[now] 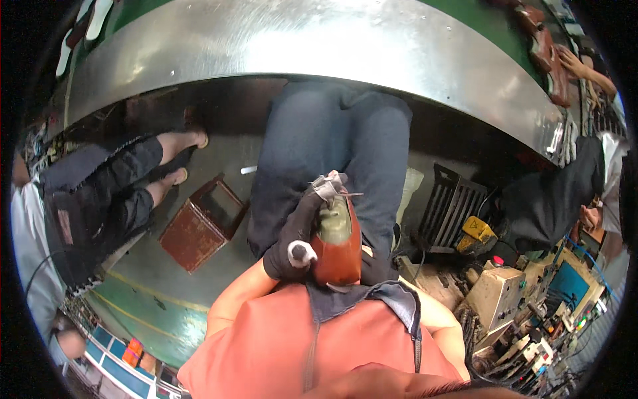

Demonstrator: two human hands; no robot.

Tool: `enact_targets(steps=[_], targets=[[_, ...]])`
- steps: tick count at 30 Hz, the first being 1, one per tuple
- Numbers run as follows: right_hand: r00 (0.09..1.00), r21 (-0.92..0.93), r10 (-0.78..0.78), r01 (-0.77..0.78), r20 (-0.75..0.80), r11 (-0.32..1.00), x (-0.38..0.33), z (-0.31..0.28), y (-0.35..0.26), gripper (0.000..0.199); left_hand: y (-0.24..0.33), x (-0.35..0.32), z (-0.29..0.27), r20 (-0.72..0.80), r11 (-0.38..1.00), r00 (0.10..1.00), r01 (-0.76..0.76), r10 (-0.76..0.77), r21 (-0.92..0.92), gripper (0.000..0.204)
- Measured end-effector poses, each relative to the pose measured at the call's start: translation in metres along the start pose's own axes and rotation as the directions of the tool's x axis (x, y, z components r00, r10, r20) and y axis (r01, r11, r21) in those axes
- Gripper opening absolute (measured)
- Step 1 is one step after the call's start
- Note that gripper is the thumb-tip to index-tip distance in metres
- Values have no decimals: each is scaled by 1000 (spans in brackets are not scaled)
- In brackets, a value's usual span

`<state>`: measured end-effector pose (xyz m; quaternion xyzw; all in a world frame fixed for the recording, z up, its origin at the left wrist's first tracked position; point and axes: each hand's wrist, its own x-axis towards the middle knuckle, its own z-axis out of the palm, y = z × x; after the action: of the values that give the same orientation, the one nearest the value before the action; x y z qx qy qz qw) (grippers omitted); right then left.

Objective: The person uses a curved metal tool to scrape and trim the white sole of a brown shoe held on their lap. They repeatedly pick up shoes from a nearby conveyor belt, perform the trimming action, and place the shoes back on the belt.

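Brown shoe point(337, 249) stands upright on the lap, left hand point(294, 233) gloved, clamped round its side.

A long curved desk of brushed steel point(319, 40) carries brown leather shoes point(541, 46) along its far right; below, the grey concrete floor point(226, 156) bears a rusty red metal box point(201, 224)
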<state>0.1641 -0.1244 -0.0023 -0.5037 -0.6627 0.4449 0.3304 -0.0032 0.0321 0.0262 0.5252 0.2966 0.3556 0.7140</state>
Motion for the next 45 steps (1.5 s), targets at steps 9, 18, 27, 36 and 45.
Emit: enact_targets(steps=[9, 18, 27, 36, 45], targets=[[994, -209, -14, 37, 112, 977, 31, -46, -25, 23, -117, 24, -33, 137, 819, 973, 228, -183, -527, 83], [720, 493, 682, -642, 126, 587, 120, -103, 12, 53, -65, 68, 0, -226, 688, 974, 186, -33, 701, 58], [820, -270, 517, -454, 245, 849, 112, -146, 0, 40, -80, 20, 17, -199, 900, 979, 127, -46, 416, 88], [960, -661, 253, -115, 118, 742, 118, -127, 28, 52, -96, 27, -5, -141, 834, 990, 64, 17, 548, 80], [493, 17, 690, -820, 529, 573, 114, -163, 2, 49, -85, 60, 10, -212, 717, 963, 27, 169, 697, 50]])
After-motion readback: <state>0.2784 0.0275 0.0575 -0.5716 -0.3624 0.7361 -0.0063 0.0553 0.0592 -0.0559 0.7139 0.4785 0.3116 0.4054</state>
